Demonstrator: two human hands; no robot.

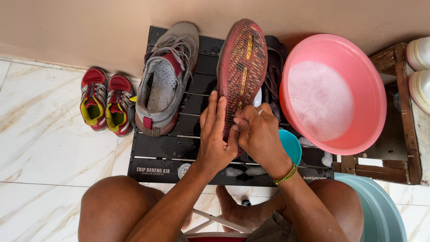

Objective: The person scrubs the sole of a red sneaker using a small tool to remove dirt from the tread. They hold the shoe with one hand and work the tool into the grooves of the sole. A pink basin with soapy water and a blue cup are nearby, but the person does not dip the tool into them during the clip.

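Note:
A shoe [242, 62] lies sole-up on a black slatted table [161, 152], showing a worn red sole with yellow patches. My left hand [216, 134] grips the heel end of the sole, fingers spread along its left edge. My right hand [257, 132], with a ring and a green bead bracelet, is closed against the same heel end, fingers pinched on the sole; whether it holds a small tool is hidden. A matching grey and red shoe [165, 80] sits upright to the left on the table.
A pink basin [358, 76] of soapy water stands at the right on a wooden stool [403, 134]. A small teal bowl [292, 144] sits by my right wrist. A small red and yellow pair of shoes [106, 104] rests on the marble floor at left. White shoes [420, 67] at far right.

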